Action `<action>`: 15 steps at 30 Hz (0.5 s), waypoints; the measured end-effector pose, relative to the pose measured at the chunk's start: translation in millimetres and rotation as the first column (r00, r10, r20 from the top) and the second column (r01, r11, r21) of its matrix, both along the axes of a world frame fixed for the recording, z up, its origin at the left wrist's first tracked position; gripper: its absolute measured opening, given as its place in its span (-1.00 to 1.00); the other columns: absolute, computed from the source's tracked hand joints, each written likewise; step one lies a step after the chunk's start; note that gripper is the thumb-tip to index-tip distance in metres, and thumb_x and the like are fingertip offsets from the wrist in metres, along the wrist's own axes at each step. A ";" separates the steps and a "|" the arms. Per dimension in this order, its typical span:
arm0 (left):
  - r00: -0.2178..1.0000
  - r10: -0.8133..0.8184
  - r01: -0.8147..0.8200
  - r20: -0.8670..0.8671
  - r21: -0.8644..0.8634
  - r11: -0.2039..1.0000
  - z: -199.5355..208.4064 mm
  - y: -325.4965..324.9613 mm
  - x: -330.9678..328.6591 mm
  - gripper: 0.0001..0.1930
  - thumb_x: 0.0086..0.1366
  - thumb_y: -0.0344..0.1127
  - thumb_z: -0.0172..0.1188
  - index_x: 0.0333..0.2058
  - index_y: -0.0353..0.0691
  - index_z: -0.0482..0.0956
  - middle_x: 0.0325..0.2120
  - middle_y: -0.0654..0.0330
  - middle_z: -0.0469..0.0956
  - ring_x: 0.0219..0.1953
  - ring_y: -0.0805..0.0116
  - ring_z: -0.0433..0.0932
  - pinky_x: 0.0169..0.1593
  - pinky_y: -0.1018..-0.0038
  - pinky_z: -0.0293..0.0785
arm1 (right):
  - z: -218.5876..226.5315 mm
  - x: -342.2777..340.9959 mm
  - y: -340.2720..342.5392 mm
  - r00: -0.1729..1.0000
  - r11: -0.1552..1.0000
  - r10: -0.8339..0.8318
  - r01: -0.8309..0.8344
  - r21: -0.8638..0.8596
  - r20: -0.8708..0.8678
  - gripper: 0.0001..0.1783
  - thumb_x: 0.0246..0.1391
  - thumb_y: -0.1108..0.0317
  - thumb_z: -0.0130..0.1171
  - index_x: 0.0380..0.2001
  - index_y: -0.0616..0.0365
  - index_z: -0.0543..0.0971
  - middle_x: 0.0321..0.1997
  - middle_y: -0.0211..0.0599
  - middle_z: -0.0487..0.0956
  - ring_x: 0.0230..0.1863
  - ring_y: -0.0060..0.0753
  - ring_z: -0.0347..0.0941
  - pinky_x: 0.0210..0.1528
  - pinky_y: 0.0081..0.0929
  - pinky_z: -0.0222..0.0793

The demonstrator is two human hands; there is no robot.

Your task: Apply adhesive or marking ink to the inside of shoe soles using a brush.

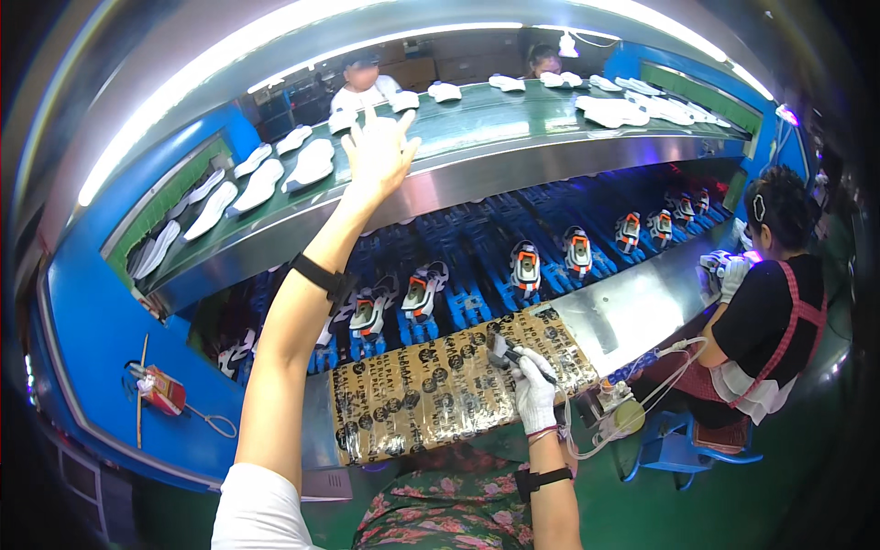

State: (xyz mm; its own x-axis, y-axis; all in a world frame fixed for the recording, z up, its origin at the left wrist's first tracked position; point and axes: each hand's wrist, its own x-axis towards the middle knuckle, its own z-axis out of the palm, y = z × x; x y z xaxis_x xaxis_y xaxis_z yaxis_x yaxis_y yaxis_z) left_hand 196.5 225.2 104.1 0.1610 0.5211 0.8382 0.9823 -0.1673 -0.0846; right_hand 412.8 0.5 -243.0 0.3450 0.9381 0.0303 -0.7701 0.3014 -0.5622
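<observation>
While right hand [534, 385] (white-gloved) grips brush-like tool [510, 356] over brown-covered bench [412, 403], left hand [378, 154] splayed over green belt [486, 115] near white soles [310, 165].

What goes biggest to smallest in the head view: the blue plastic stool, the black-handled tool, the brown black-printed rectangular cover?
1. Brown black-printed rectangular cover
2. Blue plastic stool
3. Black-handled tool

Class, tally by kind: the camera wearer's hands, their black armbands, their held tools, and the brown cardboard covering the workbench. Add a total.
Hands: 2 (left hand, right hand)
Black armbands: 2 (left armband, right armband)
Held brush-like tool: 1
Brown cardboard: 1
Total: 6
</observation>
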 end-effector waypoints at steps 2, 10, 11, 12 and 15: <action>0.956 -0.182 0.224 -0.228 0.176 0.959 -2.4 3.7 16.7 -0.44 0.31 0.11 0.13 0.28 0.33 0.35 0.27 -0.22 0.19 0.27 -0.25 0.22 0.22 -0.17 0.19 | 0.7 -1.8 1.9 0.999 1.000 0.029 -0.029 0.000 0.016 -0.76 0.12 0.60 0.17 -0.12 0.36 0.58 -0.12 -0.11 0.63 -0.25 -0.41 0.53 -0.22 -0.60 0.46; 0.788 -0.591 0.572 -0.176 -0.148 0.807 -11.1 31.6 214.0 -0.36 0.33 0.19 0.05 0.31 0.12 0.30 0.32 -0.15 0.17 0.32 -0.16 0.18 0.27 -0.11 0.16 | -1.3 -5.3 -2.4 0.999 0.999 0.015 -0.017 -0.037 -0.039 -0.76 0.11 0.60 0.16 -0.12 0.31 0.60 -0.09 -0.18 0.64 -0.19 -0.47 0.53 -0.19 -0.60 0.45; 0.782 -0.600 0.573 -0.169 -0.184 0.799 -10.6 40.9 235.0 -0.34 0.33 0.20 0.04 0.32 0.10 0.27 0.33 -0.12 0.17 0.32 -0.14 0.18 0.27 -0.11 0.16 | 4.6 -9.3 -4.0 0.999 0.999 0.025 -0.026 -0.037 -0.039 -0.75 0.11 0.60 0.15 -0.12 0.32 0.61 -0.09 -0.19 0.64 -0.18 -0.47 0.54 -0.17 -0.61 0.45; 0.778 -0.606 0.570 -0.164 -0.220 0.791 -9.5 50.5 254.0 -0.32 0.33 0.21 0.04 0.33 0.07 0.25 0.34 -0.08 0.17 0.33 -0.12 0.18 0.27 -0.11 0.16 | 10.3 -12.7 -6.2 0.999 0.999 0.037 -0.038 -0.037 -0.040 -0.75 0.11 0.61 0.15 -0.12 0.33 0.61 -0.09 -0.19 0.64 -0.17 -0.48 0.54 -0.15 -0.61 0.44; 0.821 -0.568 0.529 -0.059 -0.297 0.795 -0.4 73.5 316.6 -0.25 0.29 0.25 0.06 0.36 0.05 0.20 0.37 -0.03 0.10 0.36 -0.11 0.12 0.30 -0.15 0.10 | 4.1 -8.5 -7.2 0.999 0.997 0.050 -0.050 -0.051 -0.006 -0.77 0.11 0.60 0.15 -0.15 0.36 0.63 -0.11 -0.19 0.66 -0.18 -0.50 0.54 -0.13 -0.63 0.43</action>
State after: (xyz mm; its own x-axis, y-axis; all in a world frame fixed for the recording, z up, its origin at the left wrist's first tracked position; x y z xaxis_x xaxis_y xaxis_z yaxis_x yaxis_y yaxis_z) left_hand 513.1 298.7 103.7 0.5880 0.5011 0.6349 0.6998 -0.7088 -0.0886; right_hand 404.3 -6.7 -238.9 0.2975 0.9545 -0.0197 -0.7863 0.2333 -0.5721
